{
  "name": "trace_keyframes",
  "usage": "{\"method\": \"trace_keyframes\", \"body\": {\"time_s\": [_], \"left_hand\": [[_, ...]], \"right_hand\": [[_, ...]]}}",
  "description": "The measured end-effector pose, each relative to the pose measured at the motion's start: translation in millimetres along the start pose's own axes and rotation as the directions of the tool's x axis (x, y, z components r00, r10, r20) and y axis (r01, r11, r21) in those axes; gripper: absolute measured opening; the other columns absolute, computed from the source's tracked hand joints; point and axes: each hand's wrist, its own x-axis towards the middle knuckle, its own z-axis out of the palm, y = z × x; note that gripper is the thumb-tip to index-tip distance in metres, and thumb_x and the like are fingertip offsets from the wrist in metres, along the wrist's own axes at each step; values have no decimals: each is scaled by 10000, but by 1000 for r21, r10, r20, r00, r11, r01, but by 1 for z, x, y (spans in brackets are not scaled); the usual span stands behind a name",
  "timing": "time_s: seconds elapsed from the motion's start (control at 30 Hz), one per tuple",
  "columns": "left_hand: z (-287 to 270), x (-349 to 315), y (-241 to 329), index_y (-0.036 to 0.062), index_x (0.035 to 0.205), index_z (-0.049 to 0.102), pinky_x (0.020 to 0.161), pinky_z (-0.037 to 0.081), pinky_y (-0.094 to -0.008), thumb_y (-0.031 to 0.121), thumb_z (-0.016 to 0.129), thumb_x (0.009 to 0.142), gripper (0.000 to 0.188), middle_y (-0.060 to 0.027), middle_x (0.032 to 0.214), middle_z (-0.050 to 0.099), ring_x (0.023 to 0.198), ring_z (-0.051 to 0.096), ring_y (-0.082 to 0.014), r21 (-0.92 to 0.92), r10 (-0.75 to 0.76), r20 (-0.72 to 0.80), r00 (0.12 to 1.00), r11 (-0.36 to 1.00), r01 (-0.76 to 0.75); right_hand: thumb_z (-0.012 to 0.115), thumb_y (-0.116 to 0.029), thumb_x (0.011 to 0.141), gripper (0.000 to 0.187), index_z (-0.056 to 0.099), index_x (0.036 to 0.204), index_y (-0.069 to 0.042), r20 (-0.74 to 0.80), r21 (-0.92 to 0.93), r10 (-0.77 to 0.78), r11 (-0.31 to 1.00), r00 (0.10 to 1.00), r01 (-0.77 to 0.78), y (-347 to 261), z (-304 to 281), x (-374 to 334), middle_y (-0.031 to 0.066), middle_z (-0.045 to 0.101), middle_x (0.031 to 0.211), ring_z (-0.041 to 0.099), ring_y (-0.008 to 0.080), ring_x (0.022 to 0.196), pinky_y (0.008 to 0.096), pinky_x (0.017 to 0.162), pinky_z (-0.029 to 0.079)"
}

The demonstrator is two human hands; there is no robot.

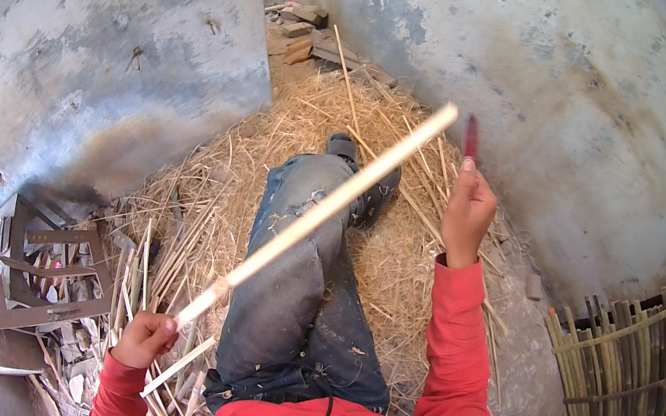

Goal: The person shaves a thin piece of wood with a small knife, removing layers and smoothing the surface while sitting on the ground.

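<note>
Left hand [145, 340], eight o'clock, pinches a pale stick [316, 216]; right hand [468, 215], three o'clock, grips a red tool [471, 136] (maybe a knife). A slip could cut a leg [277, 320].

Site type: rough cane/wood wkshp, apparently

Worn, stained plaster walls [588, 117]; floor deep in straw-like litter [390, 285] w/ loose strips [145, 262]; slatted panel [628, 364] at R; bricks [298, 50] heaped in far corner; brown frame [66, 237] at L; long pale strip [313, 222] in worker's L hand [147, 341]
</note>
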Motion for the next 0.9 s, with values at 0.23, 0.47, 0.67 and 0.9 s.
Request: {"method": "trace_keyframes", "body": {"time_s": [0.23,0.47,0.67,0.9], "left_hand": [[-24,0,13,71,639,450,399,210,-270,471,563,1016,560,2,506,360,412,297,-103,-435,108,-43,993,893,-116],[-11,7,14,58,641,451,402,193,-266,473,597,997,566,5,509,348,418,280,-96,-486,147,52,988,868,-103],[-9,3,8,56,645,461,407,183,-265,454,576,1015,555,10,508,345,424,276,-93,-507,126,20,992,856,-99],[-3,10,5,53,633,467,414,174,-268,458,583,1011,565,21,505,325,429,266,-89,-518,135,77,988,852,-76]], "right_hand": [[897,-267,782,360,599,800,-67,378,216,-36,975,925,-50,-52,29,-71,-69,549,615,418,20,528,221,476,337],[916,-289,769,421,566,805,-57,67,130,-59,990,996,50,-28,64,-98,-17,567,603,423,40,511,235,479,374],[902,-301,781,420,602,909,-37,192,169,-131,981,973,99,-41,60,-120,33,633,732,514,53,588,251,550,463],[854,-244,846,368,603,1013,-33,-52,258,47,966,998,-32,-7,44,-72,-75,529,684,433,31,546,214,484,348]]}}
